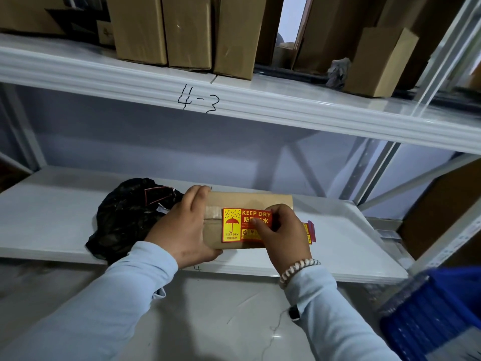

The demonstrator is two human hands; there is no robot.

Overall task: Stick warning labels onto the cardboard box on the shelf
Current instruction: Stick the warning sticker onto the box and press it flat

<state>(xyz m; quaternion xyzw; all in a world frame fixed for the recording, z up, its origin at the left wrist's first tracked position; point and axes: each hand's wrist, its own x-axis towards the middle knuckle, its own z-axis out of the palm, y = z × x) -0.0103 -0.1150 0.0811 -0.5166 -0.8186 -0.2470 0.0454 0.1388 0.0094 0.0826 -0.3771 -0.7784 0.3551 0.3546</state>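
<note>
Cardboard box [250, 200] lies on the lower shelf [351, 238], long axis left-right; left hand [182, 227] grips its left end. Right hand [282, 230], nearer, presses the KEEP DRY label [235, 225] onto the box's front face, fingers curled at the label's right edge.

Left of where I'm gripping, I see a crumpled black plastic bag [125, 217]. Above it, tall cartons [187, 32] stand on the tier marked "4-3" [199, 100]. A blue crate [437, 313] sits lower right.
</note>
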